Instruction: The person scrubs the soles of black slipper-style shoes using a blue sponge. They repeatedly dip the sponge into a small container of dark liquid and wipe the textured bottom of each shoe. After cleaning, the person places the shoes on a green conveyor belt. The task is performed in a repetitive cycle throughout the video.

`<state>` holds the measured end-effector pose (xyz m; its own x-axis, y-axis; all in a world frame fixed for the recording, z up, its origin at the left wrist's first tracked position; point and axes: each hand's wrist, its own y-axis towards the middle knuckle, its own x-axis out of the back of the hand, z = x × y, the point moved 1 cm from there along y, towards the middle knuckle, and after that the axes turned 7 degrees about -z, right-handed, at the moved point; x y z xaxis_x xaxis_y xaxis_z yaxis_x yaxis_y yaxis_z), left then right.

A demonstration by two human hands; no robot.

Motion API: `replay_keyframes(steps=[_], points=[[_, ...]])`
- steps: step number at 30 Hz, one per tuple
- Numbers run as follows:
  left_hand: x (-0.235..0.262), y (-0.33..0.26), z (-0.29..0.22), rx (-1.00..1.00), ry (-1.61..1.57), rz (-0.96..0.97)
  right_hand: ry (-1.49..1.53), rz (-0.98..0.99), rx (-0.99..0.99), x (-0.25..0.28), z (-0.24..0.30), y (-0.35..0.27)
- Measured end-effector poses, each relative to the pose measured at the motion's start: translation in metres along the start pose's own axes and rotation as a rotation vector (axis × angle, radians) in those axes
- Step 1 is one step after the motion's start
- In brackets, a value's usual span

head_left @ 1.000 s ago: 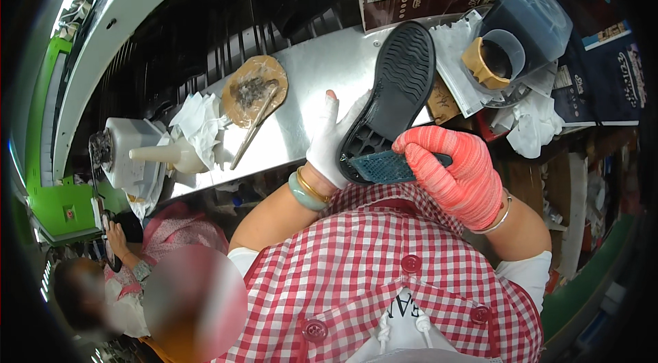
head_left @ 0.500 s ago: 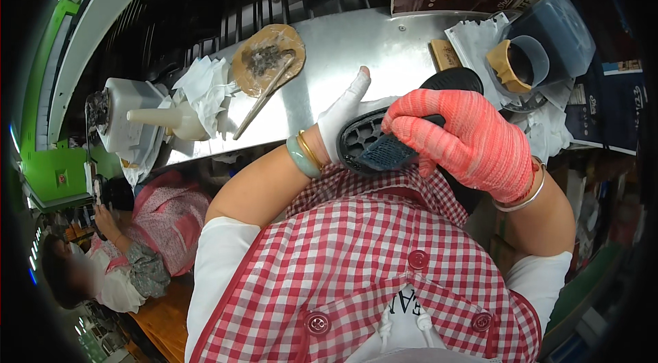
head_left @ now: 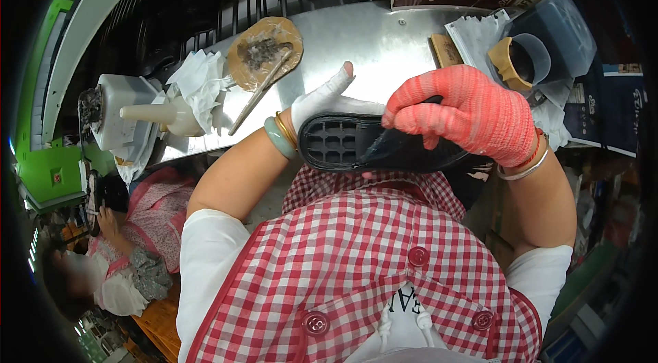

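Observation:
A black shoe sole (head_left: 329,140) lies level in front of my apron, its heel end on the left with a grid of open hollows. My left hand (head_left: 325,99), in a white glove with a bare thumb tip, supports the sole from its far side and underneath; the thumb points up and away. Over the sole's middle my right hand (head_left: 459,116), in a coral knit glove, has thumb and fingers pinched together on a thin dark piece (head_left: 384,144) lying along the sole. What that piece is cannot be made out, and the glove hides part of it.
A metal worktable (head_left: 343,34) lies beyond my hands. On it are a round brown pad (head_left: 267,48) with dark residue, a thin stick (head_left: 260,96), crumpled white paper (head_left: 195,85), a nozzled bottle (head_left: 164,116) and a clear bin (head_left: 558,31). A co-worker (head_left: 116,253) sits at left.
The sole has swung from tilted to nearly level, its heel end moving left with my left hand. My right hand has shifted slightly up, still pinched at the dark piece.

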<state>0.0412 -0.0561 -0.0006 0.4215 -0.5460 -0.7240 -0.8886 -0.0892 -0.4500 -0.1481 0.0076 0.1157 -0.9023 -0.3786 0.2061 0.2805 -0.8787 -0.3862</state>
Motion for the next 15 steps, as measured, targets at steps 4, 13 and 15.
replay_keyframes(steps=[4,13,15], points=[[0.008,-0.004,0.0,-0.002,0.029,-0.014,0.021,-0.074,-0.029,0.015,-0.018,-0.015],[0.011,-0.03,-0.023,-0.308,-0.266,0.059,0.314,-0.74,0.109,0.064,-0.055,-0.085],[0.017,-0.027,-0.036,-0.681,-0.001,-0.091,0.321,-0.967,0.135,0.081,-0.058,-0.095]])
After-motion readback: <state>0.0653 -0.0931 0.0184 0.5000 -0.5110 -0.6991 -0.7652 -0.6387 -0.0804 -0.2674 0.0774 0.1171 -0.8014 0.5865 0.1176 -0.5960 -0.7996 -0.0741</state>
